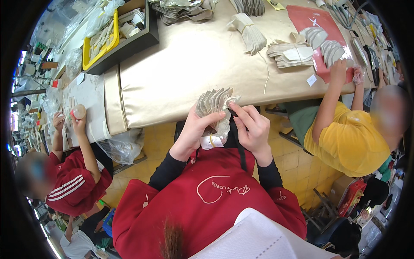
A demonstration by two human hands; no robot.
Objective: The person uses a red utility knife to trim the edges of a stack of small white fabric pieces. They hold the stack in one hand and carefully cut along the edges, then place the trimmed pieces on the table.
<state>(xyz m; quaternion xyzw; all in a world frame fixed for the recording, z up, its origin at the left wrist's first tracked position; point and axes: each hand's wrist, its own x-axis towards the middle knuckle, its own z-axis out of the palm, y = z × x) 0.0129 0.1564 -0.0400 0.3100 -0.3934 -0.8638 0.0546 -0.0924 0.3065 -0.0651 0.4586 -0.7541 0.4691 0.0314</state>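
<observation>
My left hand (196, 129) clamps a fanned stack of thin beige cut-out pieces (214, 103) near the tan counter (181, 64); my right hand (252, 125) seemingly pinches its right edge.

Even, bright overhead light. Soft sheen on the tan table cover (185, 56); shadows faint and short. Strong fisheye bending: table edges curve, black vignette rings the frame. Centre sharp; far left window area (19, 69) blown out. Faces at left and right blurred.

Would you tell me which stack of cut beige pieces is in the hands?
The fanned stack at the table's near edge, gripped by both hands; the other bundles lie untouched farther back.
</observation>
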